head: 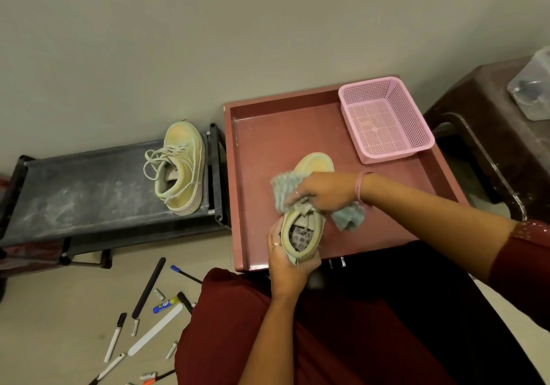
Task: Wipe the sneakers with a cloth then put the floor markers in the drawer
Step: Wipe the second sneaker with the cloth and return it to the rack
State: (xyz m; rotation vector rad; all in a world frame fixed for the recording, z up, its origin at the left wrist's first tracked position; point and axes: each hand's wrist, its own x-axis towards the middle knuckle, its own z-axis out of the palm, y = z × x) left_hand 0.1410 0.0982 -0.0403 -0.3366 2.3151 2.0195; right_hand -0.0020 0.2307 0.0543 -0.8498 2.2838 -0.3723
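Note:
A pale yellow sneaker lies in the open reddish drawer. My left hand grips its heel from below. My right hand holds a light blue-grey cloth pressed over the sneaker's laces and tongue, hiding its middle. The second sneaker lies on its side on the dusty black shoe rack to the left. Several markers and pens lie scattered on the floor at the lower left, among them a long black one and a white one.
A pink mesh basket stands in the drawer's far right corner. A dark brown plastic stool with a clear container on it is at the right. The wall runs behind everything. My lap in red cloth fills the bottom.

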